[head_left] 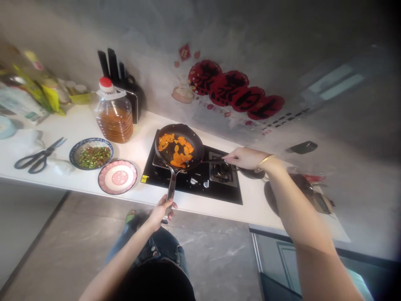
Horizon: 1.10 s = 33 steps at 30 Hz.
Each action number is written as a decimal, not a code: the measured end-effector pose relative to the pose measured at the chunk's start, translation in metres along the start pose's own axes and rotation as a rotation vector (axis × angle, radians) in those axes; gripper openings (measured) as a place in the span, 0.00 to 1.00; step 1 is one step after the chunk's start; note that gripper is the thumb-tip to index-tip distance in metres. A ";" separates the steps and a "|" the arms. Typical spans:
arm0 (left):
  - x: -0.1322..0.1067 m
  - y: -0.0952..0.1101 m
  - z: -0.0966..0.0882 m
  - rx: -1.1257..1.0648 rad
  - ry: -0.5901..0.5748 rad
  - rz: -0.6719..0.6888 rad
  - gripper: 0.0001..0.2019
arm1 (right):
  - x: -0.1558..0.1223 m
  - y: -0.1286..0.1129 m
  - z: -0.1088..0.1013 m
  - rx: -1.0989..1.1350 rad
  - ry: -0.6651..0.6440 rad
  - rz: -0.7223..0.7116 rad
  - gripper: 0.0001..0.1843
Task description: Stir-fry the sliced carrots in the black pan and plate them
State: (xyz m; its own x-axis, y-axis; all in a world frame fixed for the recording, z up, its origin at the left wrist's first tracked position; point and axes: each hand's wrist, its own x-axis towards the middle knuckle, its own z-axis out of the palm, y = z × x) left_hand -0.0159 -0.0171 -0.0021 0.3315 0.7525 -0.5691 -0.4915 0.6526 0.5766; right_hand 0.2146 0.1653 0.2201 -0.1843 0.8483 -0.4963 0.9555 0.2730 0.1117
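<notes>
My left hand [163, 212] is wrapped round the metal handle of a black frying pan [196, 144], which sits over the left burner of a black gas stove [188, 184]. Orange carrot slices [181, 160] are spread inside the pan, thickest toward the handle side. From the right, my right hand [238, 158] grips a dark spatula [214, 160] that reaches to the pan's right rim. Its head is hard to make out against the dark pan. Beneath that hand lies the right burner [222, 171], with no pan on it.
Left of the stove are a pink plate [105, 177], a blue-rimmed bowl [72, 155] of chopped green and reddish food, a large oil bottle [115, 123] and scissors [39, 159]. A knife block [134, 102] stands behind. Dark cookware [272, 196] lies at the right, partly behind my forearm.
</notes>
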 end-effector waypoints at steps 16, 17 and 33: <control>0.000 -0.001 -0.001 0.004 0.010 0.002 0.25 | 0.050 -0.075 0.044 0.011 0.116 -0.036 0.23; 0.000 0.000 -0.001 0.008 0.008 0.003 0.25 | 0.038 -0.074 0.038 -0.045 0.098 -0.020 0.23; -0.003 0.003 0.001 -0.028 0.023 -0.017 0.24 | 0.063 -0.066 0.051 -0.147 0.141 0.136 0.25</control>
State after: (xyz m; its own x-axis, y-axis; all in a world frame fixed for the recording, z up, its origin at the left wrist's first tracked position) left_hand -0.0169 -0.0175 0.0018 0.3218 0.7386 -0.5924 -0.5084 0.6627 0.5499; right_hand 0.1521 0.1774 0.1377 -0.0961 0.9341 -0.3439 0.9320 0.2057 0.2984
